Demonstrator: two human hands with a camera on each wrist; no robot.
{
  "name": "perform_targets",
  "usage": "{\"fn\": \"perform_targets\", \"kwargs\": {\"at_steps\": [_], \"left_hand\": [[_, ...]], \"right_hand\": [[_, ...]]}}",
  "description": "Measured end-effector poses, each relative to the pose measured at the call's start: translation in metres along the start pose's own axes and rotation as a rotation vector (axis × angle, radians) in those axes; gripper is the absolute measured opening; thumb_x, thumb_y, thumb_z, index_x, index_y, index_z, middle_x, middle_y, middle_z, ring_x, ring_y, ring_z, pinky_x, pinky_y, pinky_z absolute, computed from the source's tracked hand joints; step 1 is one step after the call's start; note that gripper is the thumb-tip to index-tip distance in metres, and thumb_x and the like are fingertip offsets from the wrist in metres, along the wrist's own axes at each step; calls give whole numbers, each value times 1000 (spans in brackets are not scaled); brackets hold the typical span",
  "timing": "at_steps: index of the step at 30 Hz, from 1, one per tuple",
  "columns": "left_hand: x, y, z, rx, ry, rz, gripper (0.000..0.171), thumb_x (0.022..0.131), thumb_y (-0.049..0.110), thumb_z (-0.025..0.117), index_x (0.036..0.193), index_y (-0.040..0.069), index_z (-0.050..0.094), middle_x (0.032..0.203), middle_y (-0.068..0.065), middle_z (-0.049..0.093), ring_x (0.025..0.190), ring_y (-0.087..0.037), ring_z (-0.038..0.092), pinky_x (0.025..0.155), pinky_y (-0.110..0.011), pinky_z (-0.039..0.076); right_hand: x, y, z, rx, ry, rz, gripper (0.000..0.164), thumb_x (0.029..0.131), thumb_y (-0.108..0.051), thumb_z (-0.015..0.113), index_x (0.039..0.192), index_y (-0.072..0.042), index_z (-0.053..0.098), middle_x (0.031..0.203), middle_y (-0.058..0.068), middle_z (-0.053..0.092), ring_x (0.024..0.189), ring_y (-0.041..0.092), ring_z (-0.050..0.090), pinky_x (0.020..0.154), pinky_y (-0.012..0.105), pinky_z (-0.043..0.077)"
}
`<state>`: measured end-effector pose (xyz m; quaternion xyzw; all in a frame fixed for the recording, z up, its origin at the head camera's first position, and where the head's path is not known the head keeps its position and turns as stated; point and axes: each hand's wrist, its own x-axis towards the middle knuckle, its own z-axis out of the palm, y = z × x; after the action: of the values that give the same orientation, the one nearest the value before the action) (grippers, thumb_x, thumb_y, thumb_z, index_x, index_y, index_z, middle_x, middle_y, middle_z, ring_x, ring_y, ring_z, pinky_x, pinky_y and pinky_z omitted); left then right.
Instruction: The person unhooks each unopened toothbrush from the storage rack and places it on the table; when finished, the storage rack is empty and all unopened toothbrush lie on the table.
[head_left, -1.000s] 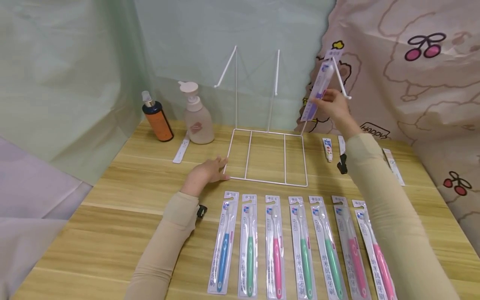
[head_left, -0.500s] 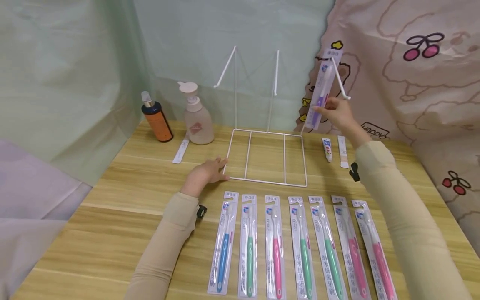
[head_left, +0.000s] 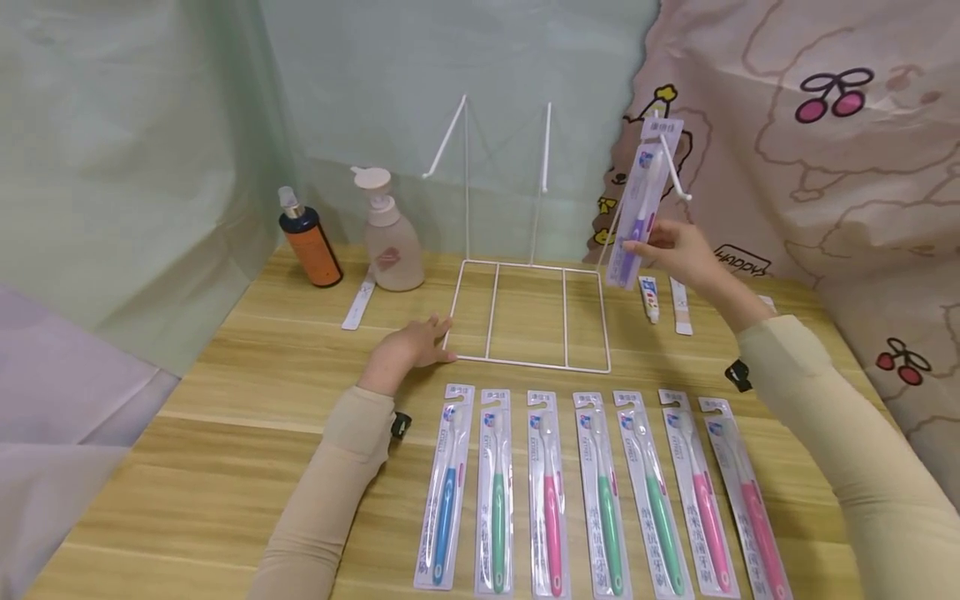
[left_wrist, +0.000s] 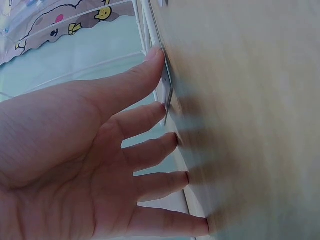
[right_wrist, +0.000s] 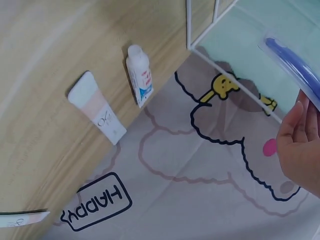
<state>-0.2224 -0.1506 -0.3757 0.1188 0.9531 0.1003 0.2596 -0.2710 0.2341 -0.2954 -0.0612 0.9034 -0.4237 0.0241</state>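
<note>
My right hand (head_left: 682,254) pinches the lower part of a packaged purple toothbrush (head_left: 639,204), upright and slightly tilted. A white wire rack (head_left: 532,365) stands on the table with three long hooks at its top. The right hook (head_left: 677,172) crosses in front of the package's header card; whether it passes through the card's slot I cannot tell. At the rack's front left corner my left hand (head_left: 411,346) spreads its fingers, thumb touching the wire and fingertips on the table, as the left wrist view shows. Several packaged toothbrushes (head_left: 553,500), blue, green and pink, lie in a row in front.
Behind the rack's left side stand a pump bottle (head_left: 393,250) and an orange-labelled spray bottle (head_left: 313,254). A small toothpaste tube (head_left: 649,300) and a slim white-and-beige tube (right_wrist: 99,109) lie right of the rack. Fabric hangings border the table.
My right hand has moved down with the purple toothbrush package, which now sits lower against the right hook. My left hand stays at the rack's corner.
</note>
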Motion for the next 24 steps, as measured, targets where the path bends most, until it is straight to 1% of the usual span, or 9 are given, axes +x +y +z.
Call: {"fn": "perform_targets", "kwargs": {"at_steps": [4,7,10,12,14,17,19,24], "left_hand": [[0,-1,0,6,6,10,73,93,40,53,150,10,17,154,-20,12,136,-46,18,108,-57,25],[0,-1,0,11,10,17,73,93,40,52,150,10,17,154,-20,13,136,-47,19,108,-57,25],[0,-2,0,13,10,20,72,94,40,52,150,9,17,154,-20,12,136,-47,19,108,-58,25],[0,-2,0,7,8,19,73,94,40,52,150,9,17,154,-20,12,136,-47,18,108,-59,24],[0,-3,0,2,5,13,73,94,40,52,150,10,16,154,-19,11,136,-47,17,108,-60,23],[0,-4,0,-6,-1,7,73,94,40,52,150,11,15,154,-19,9,136,-47,16,107,-60,23],[0,-3,0,-8,-4,4,73,94,40,51,150,11,15,154,-19,9,136,-47,15,108,-60,22],[0,-1,-1,-6,-7,5,73,94,40,51,150,11,15,154,-19,9,136,-48,15,108,-60,22]], "right_hand": [[-14,4,-1,16,-25,0,61,85,-46,63,125,-1,53,123,21,58,109,29,57,100,49,40],[-26,6,-3,9,-33,-16,57,86,-43,63,123,-1,55,119,18,61,107,28,59,99,49,41],[-38,7,-5,-13,-46,-26,51,87,-41,62,119,-1,57,111,13,66,98,20,62,90,39,47],[-46,6,-6,-25,-58,-21,50,87,-41,62,118,-2,58,110,12,66,95,13,63,88,38,48],[-53,4,-7,-36,-68,-17,48,87,-41,62,117,-3,58,110,12,66,94,11,63,87,37,48],[-63,1,-8,-59,-80,-31,44,88,-38,63,115,-4,59,110,15,66,96,16,64,88,41,48],[-69,0,-9,-81,-83,-53,41,88,-36,63,114,-3,61,107,15,67,95,20,65,84,38,50],[-85,-2,-14,-117,-93,-63,37,88,-33,64,113,-5,62,102,11,68,89,15,65,76,29,50]]}}
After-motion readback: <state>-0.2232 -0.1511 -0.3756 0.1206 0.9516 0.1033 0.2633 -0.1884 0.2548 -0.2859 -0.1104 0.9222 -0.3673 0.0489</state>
